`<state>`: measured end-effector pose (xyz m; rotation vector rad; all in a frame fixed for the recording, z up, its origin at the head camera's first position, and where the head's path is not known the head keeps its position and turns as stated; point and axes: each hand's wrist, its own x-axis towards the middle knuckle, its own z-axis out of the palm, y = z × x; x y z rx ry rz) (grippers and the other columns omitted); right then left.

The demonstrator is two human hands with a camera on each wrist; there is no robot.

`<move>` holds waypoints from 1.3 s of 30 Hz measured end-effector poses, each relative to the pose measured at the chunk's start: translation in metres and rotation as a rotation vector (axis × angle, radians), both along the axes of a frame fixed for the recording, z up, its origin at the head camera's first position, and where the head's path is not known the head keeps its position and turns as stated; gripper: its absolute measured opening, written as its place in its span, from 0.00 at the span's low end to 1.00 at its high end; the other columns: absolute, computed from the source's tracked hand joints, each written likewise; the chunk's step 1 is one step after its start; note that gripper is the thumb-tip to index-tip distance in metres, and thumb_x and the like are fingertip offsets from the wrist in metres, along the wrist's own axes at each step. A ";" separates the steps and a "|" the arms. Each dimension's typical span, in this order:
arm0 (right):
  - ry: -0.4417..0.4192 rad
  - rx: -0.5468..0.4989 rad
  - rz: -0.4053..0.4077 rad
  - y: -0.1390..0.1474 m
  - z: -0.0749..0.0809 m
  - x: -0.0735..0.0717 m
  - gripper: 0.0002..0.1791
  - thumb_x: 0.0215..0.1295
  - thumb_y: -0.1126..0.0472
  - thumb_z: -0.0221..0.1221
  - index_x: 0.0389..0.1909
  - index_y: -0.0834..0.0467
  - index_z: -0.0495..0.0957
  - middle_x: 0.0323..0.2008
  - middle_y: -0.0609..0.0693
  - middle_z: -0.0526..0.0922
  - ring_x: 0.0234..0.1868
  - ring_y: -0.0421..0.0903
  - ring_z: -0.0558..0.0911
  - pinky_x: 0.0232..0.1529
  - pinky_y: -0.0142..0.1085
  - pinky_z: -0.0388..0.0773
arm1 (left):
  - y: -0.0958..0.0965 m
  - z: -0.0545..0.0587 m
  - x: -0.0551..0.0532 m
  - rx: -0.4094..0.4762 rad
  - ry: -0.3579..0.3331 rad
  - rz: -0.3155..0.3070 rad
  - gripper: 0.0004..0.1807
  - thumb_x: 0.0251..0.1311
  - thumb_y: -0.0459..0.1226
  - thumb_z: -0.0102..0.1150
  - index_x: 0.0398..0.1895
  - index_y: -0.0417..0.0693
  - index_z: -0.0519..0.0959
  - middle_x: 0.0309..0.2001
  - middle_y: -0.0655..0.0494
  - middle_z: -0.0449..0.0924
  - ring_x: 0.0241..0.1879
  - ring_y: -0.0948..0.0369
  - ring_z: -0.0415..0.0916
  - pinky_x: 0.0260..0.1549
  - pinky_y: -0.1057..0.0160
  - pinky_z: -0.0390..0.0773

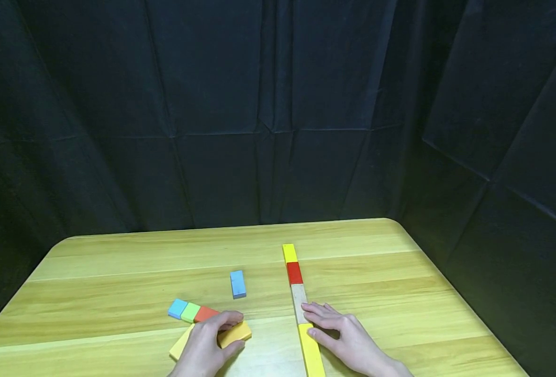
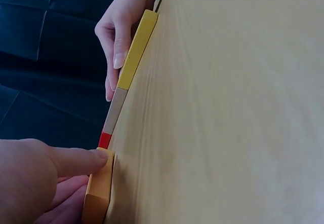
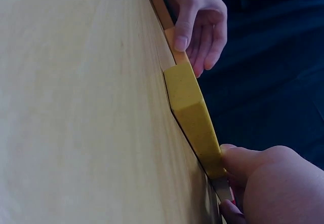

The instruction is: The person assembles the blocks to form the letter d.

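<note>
My left hand [image 1: 207,340] holds an orange block [image 1: 234,334] between thumb and fingers, low at the tabletop. Beside that hand a short row joins a light blue block [image 1: 177,308], a green block [image 1: 190,312] and a red-orange block [image 1: 206,313]. My right hand [image 1: 348,343] lies along the right side of a longer row. Its fingertips touch the white block [image 1: 299,301], and its thumb is at the long yellow block [image 1: 311,351]. Further up that row are a red block [image 1: 295,273] and another yellow block [image 1: 289,253].
A single blue block [image 1: 237,284] stands apart between the two rows. A pale yellow block [image 1: 181,343] lies partly hidden behind my left hand. The wooden table [image 1: 400,277] has rounded far corners, and dark curtains [image 1: 221,115] hang behind it and at its sides.
</note>
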<state>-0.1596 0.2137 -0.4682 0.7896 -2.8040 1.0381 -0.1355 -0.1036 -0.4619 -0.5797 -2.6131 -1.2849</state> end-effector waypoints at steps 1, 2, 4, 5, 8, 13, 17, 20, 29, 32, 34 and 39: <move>-0.003 0.000 -0.001 0.000 0.000 0.000 0.25 0.71 0.43 0.57 0.64 0.49 0.78 0.64 0.39 0.77 0.69 0.56 0.72 0.65 0.59 0.67 | 0.000 0.000 0.000 0.000 0.003 -0.004 0.21 0.51 0.34 0.75 0.49 0.45 0.82 0.45 0.56 0.87 0.43 0.62 0.84 0.43 0.63 0.82; -0.003 -0.002 0.001 0.000 0.000 0.000 0.25 0.71 0.43 0.57 0.64 0.49 0.78 0.64 0.39 0.77 0.69 0.56 0.72 0.66 0.59 0.66 | 0.000 0.000 0.000 -0.001 0.005 -0.005 0.20 0.50 0.33 0.75 0.49 0.45 0.82 0.45 0.56 0.87 0.42 0.62 0.84 0.43 0.63 0.82; -0.001 -0.003 0.001 0.000 0.000 0.000 0.25 0.71 0.43 0.57 0.64 0.49 0.78 0.64 0.40 0.77 0.69 0.56 0.72 0.66 0.58 0.66 | -0.001 0.001 0.000 -0.005 0.014 -0.007 0.20 0.50 0.31 0.75 0.48 0.44 0.82 0.44 0.55 0.87 0.42 0.62 0.84 0.43 0.63 0.82; 0.001 -0.003 0.001 0.000 0.000 0.000 0.25 0.71 0.43 0.57 0.63 0.49 0.78 0.64 0.40 0.77 0.69 0.56 0.72 0.66 0.58 0.66 | -0.001 0.001 0.000 -0.008 0.018 -0.007 0.20 0.50 0.31 0.74 0.48 0.43 0.82 0.44 0.55 0.87 0.42 0.62 0.84 0.42 0.63 0.83; 0.019 -0.009 0.005 0.000 -0.001 0.000 0.24 0.71 0.44 0.57 0.63 0.50 0.79 0.64 0.41 0.77 0.68 0.57 0.72 0.66 0.58 0.66 | -0.001 0.001 0.000 -0.015 0.023 -0.003 0.20 0.49 0.30 0.74 0.48 0.43 0.82 0.44 0.54 0.87 0.41 0.62 0.84 0.42 0.64 0.83; 0.037 -0.008 0.008 0.001 -0.002 0.000 0.24 0.72 0.45 0.57 0.63 0.50 0.79 0.64 0.42 0.78 0.68 0.58 0.73 0.65 0.58 0.66 | 0.001 0.002 0.000 -0.001 0.000 0.019 0.19 0.48 0.30 0.75 0.46 0.45 0.83 0.41 0.57 0.87 0.40 0.64 0.83 0.40 0.65 0.82; 0.028 -0.005 0.006 0.002 -0.001 0.000 0.24 0.72 0.44 0.57 0.63 0.50 0.78 0.64 0.41 0.77 0.68 0.58 0.72 0.65 0.58 0.67 | 0.006 0.005 0.001 0.007 -0.013 0.056 0.19 0.46 0.30 0.75 0.45 0.47 0.84 0.39 0.59 0.87 0.37 0.67 0.81 0.37 0.67 0.81; 0.030 -0.002 0.006 0.002 -0.001 0.000 0.24 0.72 0.44 0.57 0.63 0.50 0.79 0.64 0.41 0.77 0.68 0.58 0.72 0.65 0.59 0.67 | 0.011 0.009 0.000 0.025 -0.019 0.064 0.20 0.47 0.29 0.75 0.46 0.48 0.84 0.40 0.57 0.86 0.37 0.66 0.80 0.34 0.69 0.80; 0.026 0.003 0.000 0.001 0.001 0.000 0.24 0.71 0.45 0.57 0.62 0.51 0.79 0.64 0.41 0.78 0.68 0.58 0.72 0.65 0.59 0.66 | 0.026 0.019 -0.009 0.061 -0.021 0.011 0.20 0.52 0.27 0.72 0.50 0.43 0.82 0.45 0.53 0.85 0.44 0.56 0.82 0.40 0.67 0.82; 0.022 0.006 -0.003 0.002 0.000 0.000 0.24 0.71 0.44 0.57 0.62 0.51 0.79 0.64 0.41 0.78 0.68 0.59 0.72 0.65 0.59 0.66 | 0.030 0.023 -0.015 0.084 -0.028 0.006 0.20 0.52 0.27 0.71 0.50 0.41 0.82 0.45 0.52 0.86 0.44 0.55 0.83 0.41 0.65 0.83; 0.015 0.005 -0.002 0.002 0.000 -0.001 0.24 0.71 0.44 0.57 0.63 0.50 0.79 0.64 0.41 0.77 0.68 0.59 0.72 0.65 0.59 0.66 | 0.033 0.025 -0.018 0.090 -0.034 0.018 0.20 0.52 0.28 0.72 0.50 0.40 0.82 0.45 0.53 0.86 0.45 0.54 0.83 0.41 0.65 0.83; 0.014 0.004 0.004 0.001 0.000 -0.001 0.24 0.71 0.44 0.57 0.62 0.50 0.79 0.64 0.42 0.78 0.68 0.58 0.73 0.66 0.59 0.66 | 0.041 0.029 -0.028 0.069 -0.030 0.053 0.20 0.52 0.30 0.73 0.50 0.41 0.82 0.44 0.55 0.86 0.45 0.56 0.84 0.41 0.65 0.82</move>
